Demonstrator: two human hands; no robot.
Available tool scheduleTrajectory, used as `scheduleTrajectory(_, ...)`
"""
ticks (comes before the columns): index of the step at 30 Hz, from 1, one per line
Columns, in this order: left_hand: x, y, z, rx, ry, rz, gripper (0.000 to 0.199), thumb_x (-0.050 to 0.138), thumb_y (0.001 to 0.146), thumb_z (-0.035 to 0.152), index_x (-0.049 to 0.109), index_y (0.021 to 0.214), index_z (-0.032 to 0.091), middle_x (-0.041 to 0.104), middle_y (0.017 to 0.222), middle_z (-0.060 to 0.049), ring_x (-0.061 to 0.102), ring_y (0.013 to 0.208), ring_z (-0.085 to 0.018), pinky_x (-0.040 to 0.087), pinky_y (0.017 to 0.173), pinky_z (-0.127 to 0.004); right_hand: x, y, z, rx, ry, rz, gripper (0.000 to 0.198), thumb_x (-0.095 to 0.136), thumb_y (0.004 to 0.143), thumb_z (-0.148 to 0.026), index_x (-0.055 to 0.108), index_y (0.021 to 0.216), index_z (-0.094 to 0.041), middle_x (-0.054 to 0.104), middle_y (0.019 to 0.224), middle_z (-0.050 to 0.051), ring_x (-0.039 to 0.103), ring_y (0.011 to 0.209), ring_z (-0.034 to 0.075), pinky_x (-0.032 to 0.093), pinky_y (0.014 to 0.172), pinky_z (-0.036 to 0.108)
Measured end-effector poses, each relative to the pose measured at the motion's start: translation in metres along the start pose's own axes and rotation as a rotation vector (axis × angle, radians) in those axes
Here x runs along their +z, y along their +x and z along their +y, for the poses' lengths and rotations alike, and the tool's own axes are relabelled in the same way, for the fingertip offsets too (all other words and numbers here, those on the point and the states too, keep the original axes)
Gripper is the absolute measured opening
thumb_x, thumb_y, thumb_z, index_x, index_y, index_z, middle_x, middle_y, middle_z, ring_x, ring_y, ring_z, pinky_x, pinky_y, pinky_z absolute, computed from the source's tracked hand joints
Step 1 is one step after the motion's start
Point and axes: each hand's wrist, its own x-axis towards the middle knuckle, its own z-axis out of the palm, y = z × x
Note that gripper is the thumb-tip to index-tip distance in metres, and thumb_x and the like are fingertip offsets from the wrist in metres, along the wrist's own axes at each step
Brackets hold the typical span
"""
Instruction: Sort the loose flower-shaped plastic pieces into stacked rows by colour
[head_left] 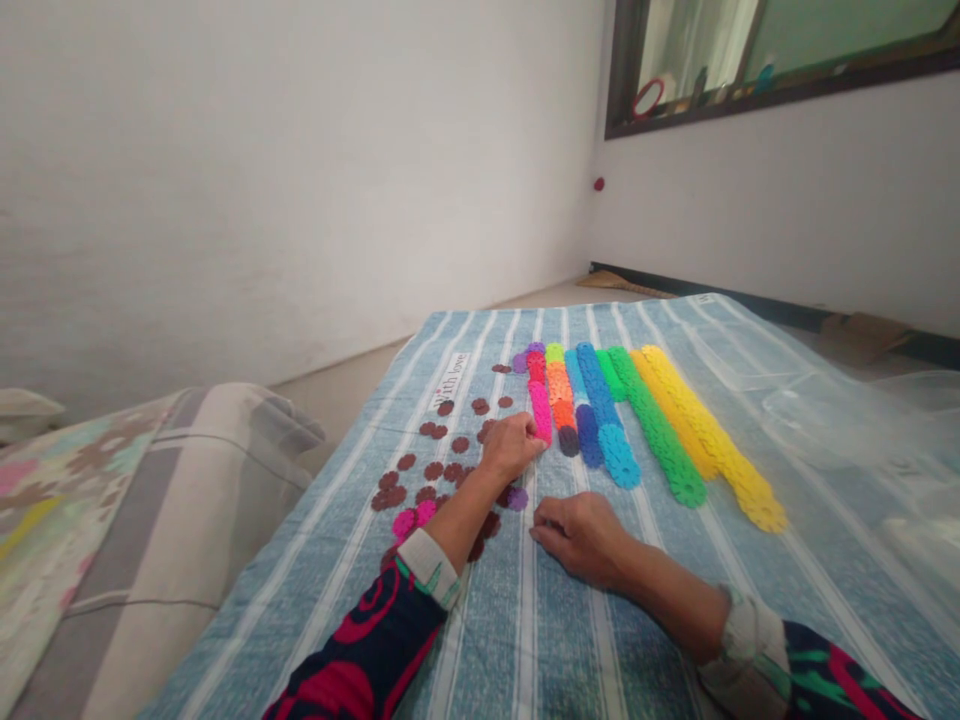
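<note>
My left hand is closed, with its fingertips at the near end of a row of pink flower-shaped discs, gripping a pink disc there. My right hand rests low over the cloth, nearer to me, its fingers curled in; whatever they may hold is hidden. Between the hands lies a purple disc. Loose brown discs are scattered left of and partly under my left forearm, with a few loose pink discs among them.
Overlapping rows of orange, blue, green and yellow discs run away from me across the striped cloth. Clear plastic covers the right side. A fabric-covered piece stands at left.
</note>
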Motion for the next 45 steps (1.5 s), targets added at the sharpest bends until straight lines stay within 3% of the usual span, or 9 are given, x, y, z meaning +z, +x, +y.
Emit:
scheduleTrajectory(23,0.002,0.015,0.006,-0.084,0.094,-0.004,0.014,0.065,0.074,0.029,0.068,0.084,0.019,0.072,0.086,-0.004,0.065,0.084,-0.019,0.042,0.070,-0.026,-0.001,0.001,0.001,-0.009,-0.013,-0.008,0.018,0.055,0.091,-0.027,0.070,0.085,-0.019,0.073,0.076,0.003,0.067,0.069,0.017,0.031,0.060,0.025)
scheduleTrajectory(38,0.004,0.009,0.010,-0.083,0.084,0.017,0.013,0.064,0.077,0.028,0.068,0.086,0.019,0.072,0.086,-0.004,0.066,0.085,-0.019,0.043,0.073,-0.027,-0.002,0.000,0.000,-0.002,-0.029,-0.027,0.017,0.055,0.091,-0.028,0.070,0.087,-0.020,0.074,0.078,0.004,0.067,0.071,0.017,0.031,0.061,0.025)
scheduleTrajectory(42,0.002,0.008,0.004,-0.058,0.059,0.041,0.011,0.063,0.076,0.028,0.068,0.082,0.019,0.071,0.081,-0.003,0.064,0.078,-0.018,0.043,0.070,-0.026,-0.001,0.000,0.001,-0.010,-0.020,-0.010,0.018,0.055,0.091,-0.027,0.070,0.085,-0.019,0.073,0.076,0.003,0.066,0.069,0.017,0.030,0.060,0.025)
scheduleTrajectory(45,-0.012,0.001,-0.010,-0.041,0.030,0.061,0.010,0.061,0.077,0.026,0.067,0.078,0.019,0.070,0.078,-0.002,0.062,0.073,-0.016,0.042,0.068,-0.025,-0.001,0.000,0.002,-0.010,-0.011,-0.008,0.018,0.055,0.091,-0.028,0.070,0.085,-0.020,0.073,0.075,0.003,0.066,0.068,0.016,0.030,0.059,0.025)
